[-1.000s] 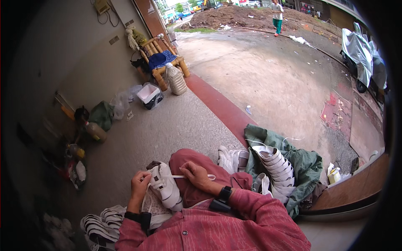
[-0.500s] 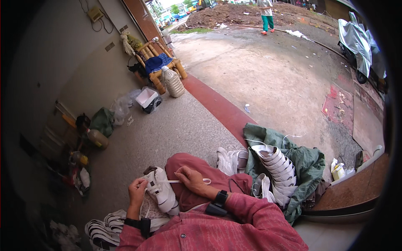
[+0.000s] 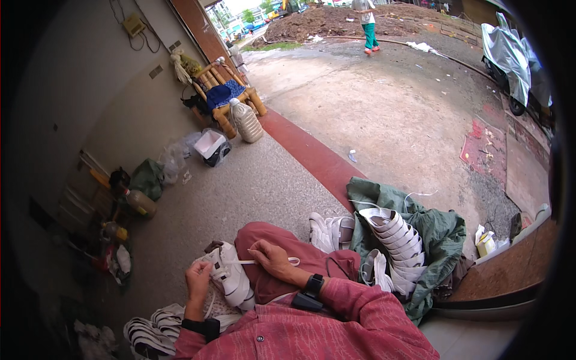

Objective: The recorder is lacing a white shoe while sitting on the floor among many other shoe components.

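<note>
A white sneaker (image 3: 233,279) with dark trim lies on my lap, its toe toward me. My right hand (image 3: 271,258) is closed in a pinch on a white shoelace (image 3: 243,261), drawn sideways from the shoe; its loose end shows beyond the hand. At the shoe's left side, my left hand (image 3: 198,281) pinches with fingertips together. A strand of lace hangs just below it, and the exact grip is too small to see well. Both wrists wear black bands.
To the right, nested white shoe uppers (image 3: 397,249) rest on a green sack (image 3: 441,234), near finished white shoes (image 3: 324,233). More stacked white pieces (image 3: 153,330) lie at lower left. Beyond are a bamboo chair (image 3: 223,87), a large plastic bottle (image 3: 246,122) and a walking person (image 3: 368,27).
My left hand has shifted slightly down and away from the shoe. My right hand keeps its pinch on the lace. The person outside has moved a little left.
</note>
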